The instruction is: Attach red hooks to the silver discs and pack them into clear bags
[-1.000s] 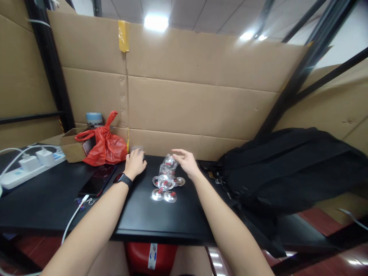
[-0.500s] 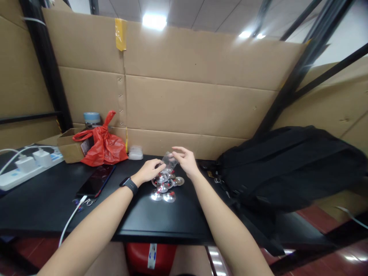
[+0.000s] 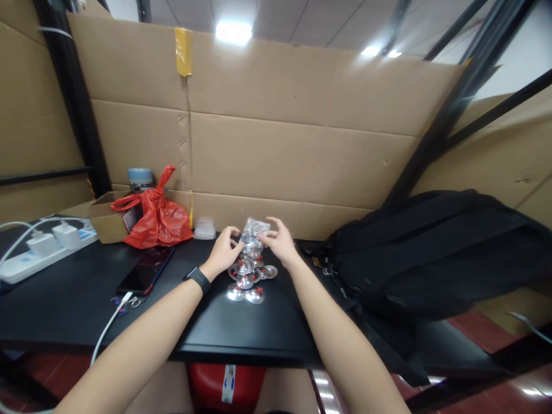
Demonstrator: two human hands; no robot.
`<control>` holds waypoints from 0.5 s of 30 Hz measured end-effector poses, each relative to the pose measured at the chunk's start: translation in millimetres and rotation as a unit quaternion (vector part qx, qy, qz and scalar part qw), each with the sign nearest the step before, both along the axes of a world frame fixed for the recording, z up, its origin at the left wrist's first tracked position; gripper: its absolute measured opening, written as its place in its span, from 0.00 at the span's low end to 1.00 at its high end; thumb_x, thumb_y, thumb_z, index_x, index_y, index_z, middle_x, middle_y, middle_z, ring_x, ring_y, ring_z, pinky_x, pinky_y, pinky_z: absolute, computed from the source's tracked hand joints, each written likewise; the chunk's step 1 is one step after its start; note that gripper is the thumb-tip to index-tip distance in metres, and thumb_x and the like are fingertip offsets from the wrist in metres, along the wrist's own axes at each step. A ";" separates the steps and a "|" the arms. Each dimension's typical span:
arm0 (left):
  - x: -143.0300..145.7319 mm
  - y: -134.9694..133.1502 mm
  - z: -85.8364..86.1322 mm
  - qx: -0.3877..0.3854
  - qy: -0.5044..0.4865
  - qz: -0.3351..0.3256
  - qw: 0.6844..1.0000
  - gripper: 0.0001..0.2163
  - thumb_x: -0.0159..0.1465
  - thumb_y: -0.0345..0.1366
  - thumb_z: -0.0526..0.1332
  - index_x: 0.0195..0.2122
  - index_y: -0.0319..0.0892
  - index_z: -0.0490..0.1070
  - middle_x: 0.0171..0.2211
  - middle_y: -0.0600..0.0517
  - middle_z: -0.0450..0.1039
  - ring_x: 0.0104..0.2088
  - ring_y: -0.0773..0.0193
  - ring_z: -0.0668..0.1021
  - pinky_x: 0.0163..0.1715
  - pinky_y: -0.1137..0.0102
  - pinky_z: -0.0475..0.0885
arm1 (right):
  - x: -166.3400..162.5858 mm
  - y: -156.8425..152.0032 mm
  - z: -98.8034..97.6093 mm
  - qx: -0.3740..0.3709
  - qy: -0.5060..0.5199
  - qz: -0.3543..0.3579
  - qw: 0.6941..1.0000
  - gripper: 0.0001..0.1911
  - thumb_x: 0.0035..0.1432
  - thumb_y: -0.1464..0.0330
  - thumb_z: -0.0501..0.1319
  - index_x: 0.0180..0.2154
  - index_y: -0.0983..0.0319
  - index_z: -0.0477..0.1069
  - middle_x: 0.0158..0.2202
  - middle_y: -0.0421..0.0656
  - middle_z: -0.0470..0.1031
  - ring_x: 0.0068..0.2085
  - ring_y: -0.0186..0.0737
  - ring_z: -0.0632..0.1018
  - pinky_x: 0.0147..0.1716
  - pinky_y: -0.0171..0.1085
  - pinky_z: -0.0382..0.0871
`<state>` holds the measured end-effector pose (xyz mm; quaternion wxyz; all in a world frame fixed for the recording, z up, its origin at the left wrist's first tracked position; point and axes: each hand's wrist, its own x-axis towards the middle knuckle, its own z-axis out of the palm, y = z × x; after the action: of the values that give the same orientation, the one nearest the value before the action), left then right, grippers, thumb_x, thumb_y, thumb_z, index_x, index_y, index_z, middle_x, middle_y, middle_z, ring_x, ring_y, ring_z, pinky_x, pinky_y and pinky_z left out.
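Note:
A crinkled clear plastic bag [image 3: 254, 230] stands between my hands above the black table. My left hand [image 3: 223, 253], with a dark watch on the wrist, pinches its left edge with the thumb and curled fingers. On the other side my right hand [image 3: 280, 244] grips the bag's right edge, its index finger raised. Shiny round metal discs with red bits, like small finger cymbals [image 3: 245, 280], lie in a pile just below the bag. Something silvery shows through the plastic at its lower part, but I cannot tell whether it is inside or behind.
To the left are a phone [image 3: 145, 270] on a white cable, a power strip [image 3: 47, 253], a cardboard box [image 3: 106, 221] and a red plastic bag [image 3: 157, 221]. A small translucent case [image 3: 204, 228] stands by the cardboard wall [image 3: 280, 155]. A black backpack [image 3: 431, 247] fills the right.
The plastic bag has come more upright and spread wider between my hands. My left hand has risen slightly and moved left, its fingers more curled. The discs stay in place.

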<state>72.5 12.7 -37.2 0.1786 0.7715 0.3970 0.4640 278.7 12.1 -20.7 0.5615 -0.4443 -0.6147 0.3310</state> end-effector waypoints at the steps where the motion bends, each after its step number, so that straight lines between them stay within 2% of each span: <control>1: -1.8 -4.2 4.3 0.036 0.036 0.022 0.998 0.16 0.62 0.33 0.56 0.52 0.41 0.67 0.50 0.45 0.72 0.41 0.60 0.77 0.46 0.64 0.71 | 2.5 2.8 -2.7 -0.005 -0.018 -0.035 0.999 0.38 0.46 0.64 0.69 0.58 0.58 0.59 0.24 0.34 0.76 0.28 0.39 0.78 0.32 0.38 0.74; 2: -3.8 -8.9 9.2 0.071 0.084 0.031 0.993 0.20 0.61 0.30 0.56 0.55 0.42 0.65 0.53 0.44 0.69 0.45 0.58 0.76 0.50 0.63 0.69 | 4.7 5.3 -5.4 -0.011 -0.036 -0.065 0.997 0.37 0.45 0.66 0.68 0.57 0.58 0.59 0.23 0.34 0.75 0.27 0.38 0.78 0.33 0.39 0.74; 4: -7.4 -18.4 19.5 0.113 0.190 0.006 0.975 0.24 0.59 0.29 0.57 0.58 0.45 0.64 0.56 0.45 0.68 0.54 0.54 0.72 0.55 0.60 0.65 | 7.0 8.2 -9.5 -0.028 -0.057 -0.094 0.994 0.36 0.45 0.68 0.67 0.56 0.59 0.60 0.22 0.33 0.74 0.27 0.38 0.78 0.33 0.38 0.73; 7: -8.6 -28.1 29.3 0.155 0.266 -0.012 0.951 0.25 0.58 0.32 0.60 0.58 0.47 0.64 0.57 0.45 0.67 0.57 0.50 0.68 0.54 0.59 0.63 | 2.4 5.8 -10.4 -0.057 -0.020 -0.045 0.997 0.36 0.44 0.67 0.68 0.55 0.59 0.59 0.22 0.34 0.75 0.25 0.38 0.77 0.28 0.36 0.71; 10: -4.1 -28.9 28.7 0.196 0.302 0.001 0.933 0.18 0.61 0.32 0.59 0.54 0.45 0.67 0.55 0.45 0.69 0.53 0.51 0.71 0.51 0.60 0.64 | -9.0 -2.5 -5.9 -0.059 0.029 0.044 0.997 0.38 0.43 0.64 0.70 0.55 0.59 0.59 0.24 0.35 0.76 0.27 0.37 0.78 0.28 0.34 0.70; 13: 0.5 -23.4 23.5 0.220 0.330 0.020 0.918 0.10 0.65 0.30 0.55 0.45 0.43 0.72 0.46 0.45 0.74 0.45 0.55 0.74 0.44 0.62 0.65 | -18.9 -9.1 -2.4 -0.047 0.030 0.118 0.991 0.36 0.46 0.62 0.70 0.56 0.57 0.59 0.27 0.36 0.77 0.28 0.36 0.78 0.29 0.34 0.71; 15: -0.1 -18.2 21.0 0.225 0.337 0.037 0.913 0.08 0.66 0.29 0.55 0.41 0.43 0.73 0.40 0.46 0.75 0.42 0.57 0.76 0.41 0.64 0.66 | -20.8 -8.7 -3.1 -0.047 0.015 0.138 0.989 0.33 0.49 0.61 0.68 0.55 0.57 0.60 0.31 0.38 0.78 0.29 0.37 0.79 0.28 0.33 0.70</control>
<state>72.4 -5.5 -16.2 -0.1620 0.8865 0.3470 0.2596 257.9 3.4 -23.9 0.4981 -0.3762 -0.6452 0.4404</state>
